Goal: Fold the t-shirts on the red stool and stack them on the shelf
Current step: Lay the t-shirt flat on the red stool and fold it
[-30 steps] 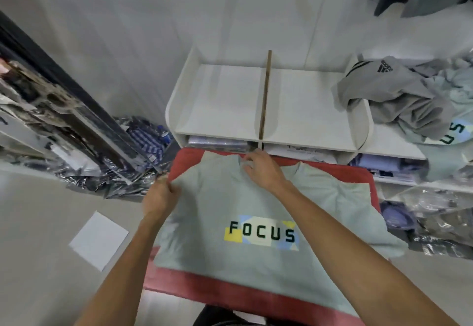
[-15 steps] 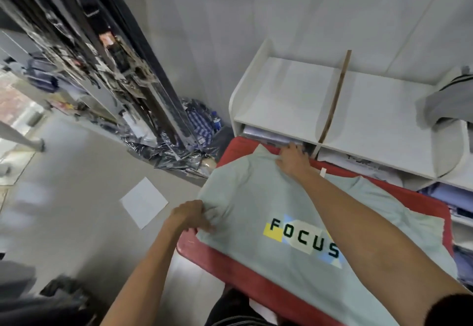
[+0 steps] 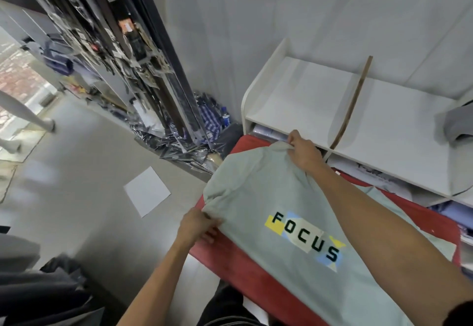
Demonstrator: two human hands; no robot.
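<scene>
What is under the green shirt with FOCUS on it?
The red stool is under the t-shirt; its red top shows along the edges. Both hands, left and right, grip the shirt. Anything beneath its middle is covered.

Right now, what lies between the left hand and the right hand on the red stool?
In the head view, only the pale green t-shirt spans from the left hand to the right hand; both pinch its edge over the red stool.
</scene>
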